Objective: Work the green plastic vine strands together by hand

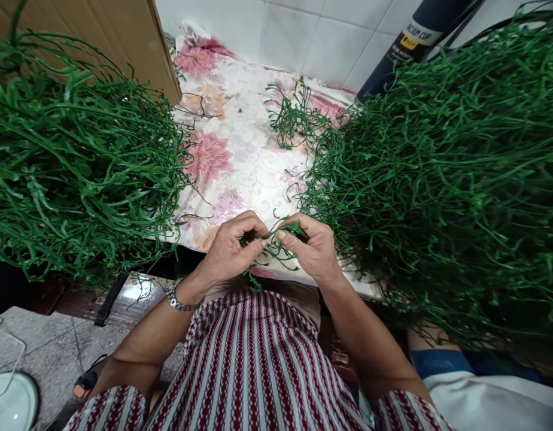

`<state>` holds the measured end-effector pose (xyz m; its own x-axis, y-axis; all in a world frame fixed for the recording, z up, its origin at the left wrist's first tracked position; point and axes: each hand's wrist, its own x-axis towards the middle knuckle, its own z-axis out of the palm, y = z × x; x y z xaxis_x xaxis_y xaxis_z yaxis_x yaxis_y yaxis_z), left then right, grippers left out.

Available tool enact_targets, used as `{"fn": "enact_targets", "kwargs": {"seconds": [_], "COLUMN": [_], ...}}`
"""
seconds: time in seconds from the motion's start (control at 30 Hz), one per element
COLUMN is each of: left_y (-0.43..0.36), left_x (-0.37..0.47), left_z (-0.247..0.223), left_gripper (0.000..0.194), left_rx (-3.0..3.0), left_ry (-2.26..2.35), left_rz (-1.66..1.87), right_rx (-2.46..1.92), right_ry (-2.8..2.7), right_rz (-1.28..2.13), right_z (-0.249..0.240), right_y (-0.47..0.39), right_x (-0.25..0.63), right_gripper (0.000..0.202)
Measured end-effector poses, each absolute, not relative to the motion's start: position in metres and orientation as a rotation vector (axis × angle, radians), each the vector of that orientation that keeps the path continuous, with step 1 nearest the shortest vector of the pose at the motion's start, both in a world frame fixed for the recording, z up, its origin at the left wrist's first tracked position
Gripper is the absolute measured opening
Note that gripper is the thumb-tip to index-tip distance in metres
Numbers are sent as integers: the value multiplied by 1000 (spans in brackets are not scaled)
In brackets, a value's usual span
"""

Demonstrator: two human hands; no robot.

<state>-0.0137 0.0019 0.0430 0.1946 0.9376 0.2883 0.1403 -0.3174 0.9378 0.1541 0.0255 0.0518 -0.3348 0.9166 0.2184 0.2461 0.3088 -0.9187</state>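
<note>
both hands pinch one green sprig [272, 239] at centre: left hand [229, 248] at 9 o'clock of it, right hand [315, 248] at 3 o'clock. green stem piles sit at 10 o'clock [74, 161] and 2 o'clock [447, 179] on the floral cloth [240, 149]. firm fingertip grip near the joint seems best.

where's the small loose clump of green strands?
Head view, upper middle: the small clump lies on the floral cloth, just left of the big right pile and beyond both hands.
</note>
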Motion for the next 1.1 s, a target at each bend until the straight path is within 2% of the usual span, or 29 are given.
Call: {"fn": "enact_targets", "kwargs": {"seconds": [0.23, 0.47, 0.6, 0.8, 0.9, 1.0, 1.1], "left_y": [4, 4, 1, -3, -4, -3, 2], "left_x": [-17, -18, -11, -8, -9, -10, -10], "left_z": [37, 35, 37, 32, 33, 34, 32], "left_gripper": [10, 9, 10, 6, 3, 11, 6], "left_rx": [1571, 1504, 1584, 1409, 1321, 1278, 1279], "left_ry": [1008, 1151, 1290, 1179, 1165, 1160, 1141], "left_rz": [1153, 1274, 1324, 1402, 1356, 1294, 1294], "right_rx": [-1056, -990, -1067, -1106, -1102, -1072, -1042], "right_ry": [-1781, -1920, -1975, -2106, -2176, -2294, -2389], "right_rz": [1116, 1097, 1013, 921, 838, 732, 684], "right_z": [50, 45, 48, 49, 51, 54, 55], "right_y": [26, 29, 27, 23, 23, 23, 23], "right_x": [153, 154, 150, 148, 147, 145, 143], "right_gripper": [13, 27, 23, 17, 14, 13, 13]}}
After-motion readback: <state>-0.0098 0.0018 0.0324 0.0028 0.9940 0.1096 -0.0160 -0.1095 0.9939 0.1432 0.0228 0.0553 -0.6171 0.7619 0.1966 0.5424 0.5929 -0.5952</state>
